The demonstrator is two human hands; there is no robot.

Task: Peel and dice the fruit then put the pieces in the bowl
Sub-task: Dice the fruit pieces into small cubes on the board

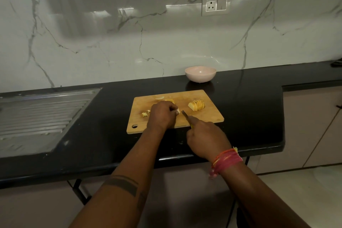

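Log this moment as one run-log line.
stage: dicing | left hand: holds fruit piece on board | right hand: grips knife | sliced chunk: waiting | bowl: looks empty

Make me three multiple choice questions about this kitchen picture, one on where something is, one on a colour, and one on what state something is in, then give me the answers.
1. Where does the bowl stand?
A. on the cutting board
B. on the black counter behind the cutting board, near the wall
C. in the sink

2. What colour is the bowl?
A. pale pink
B. dark blue
C. green

3. What is the right hand doing?
A. resting flat and empty on the counter
B. lifting the bowl
C. gripping a knife

Answers:
1. B, it sits on the counter beyond the far edge of the cutting board.
2. A, its rim and wall show pale pink.
3. C, its fingers curl round the handle of the knife, whose blade points toward the fruit piece under the left hand.
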